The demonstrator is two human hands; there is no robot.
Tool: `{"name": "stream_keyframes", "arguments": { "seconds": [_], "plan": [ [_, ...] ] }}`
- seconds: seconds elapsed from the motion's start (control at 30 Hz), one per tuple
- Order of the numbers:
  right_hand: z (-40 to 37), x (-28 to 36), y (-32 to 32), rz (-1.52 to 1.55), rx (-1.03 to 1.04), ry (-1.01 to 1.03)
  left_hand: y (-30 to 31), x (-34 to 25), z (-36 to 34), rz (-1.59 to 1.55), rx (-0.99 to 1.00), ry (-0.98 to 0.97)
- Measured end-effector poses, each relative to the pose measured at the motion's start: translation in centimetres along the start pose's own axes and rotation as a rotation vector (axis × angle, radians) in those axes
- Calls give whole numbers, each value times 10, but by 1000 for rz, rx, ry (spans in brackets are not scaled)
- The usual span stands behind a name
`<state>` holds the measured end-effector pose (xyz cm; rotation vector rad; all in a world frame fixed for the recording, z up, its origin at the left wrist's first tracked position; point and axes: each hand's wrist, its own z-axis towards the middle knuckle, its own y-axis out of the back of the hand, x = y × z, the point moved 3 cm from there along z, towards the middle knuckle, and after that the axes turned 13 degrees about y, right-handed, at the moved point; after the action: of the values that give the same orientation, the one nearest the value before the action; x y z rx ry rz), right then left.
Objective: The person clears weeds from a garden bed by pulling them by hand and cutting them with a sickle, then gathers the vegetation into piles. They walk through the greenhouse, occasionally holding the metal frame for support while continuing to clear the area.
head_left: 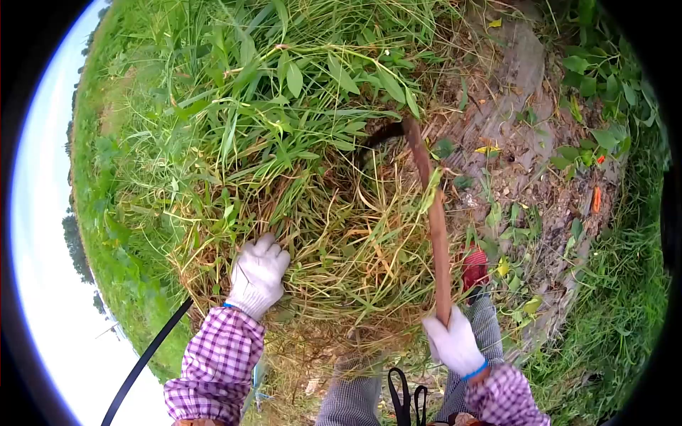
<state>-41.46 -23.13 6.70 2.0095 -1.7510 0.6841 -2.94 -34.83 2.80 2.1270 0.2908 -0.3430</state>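
Note:
My right hand, in a white glove, is closed round the lower end of a long wooden handle. At the handle's top a dark curved blade reaches left into the grass, partly covered by it. My left hand, gloved in white too, has its fingers curled at the left edge of a pile of cut grass; whether it grips any stems is too hidden to tell. The pile lies between my two hands, with green standing grass beyond it.
Bare brown soil with dry stalks and some red peppers lies to the right. Leafy plants grow at the upper right. A red shoe shows beside the handle. A black strap crosses at the lower left.

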Motion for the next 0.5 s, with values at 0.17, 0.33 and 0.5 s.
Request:
{"name": "stream_keyframes", "arguments": {
  "seconds": [0.17, 0.33, 0.5],
  "plan": [
    [94, 26, -80, 258, 177, 70, 17, -45, -16, 888, -109, -208],
    [-54, -62, -63, -363, 317, -30, 39, -45, -24, 846, -58, -177],
    [-130, -145, -78, 107, 343, -288, 34, -50, -20, 797, -4, -240]
  ]
}}
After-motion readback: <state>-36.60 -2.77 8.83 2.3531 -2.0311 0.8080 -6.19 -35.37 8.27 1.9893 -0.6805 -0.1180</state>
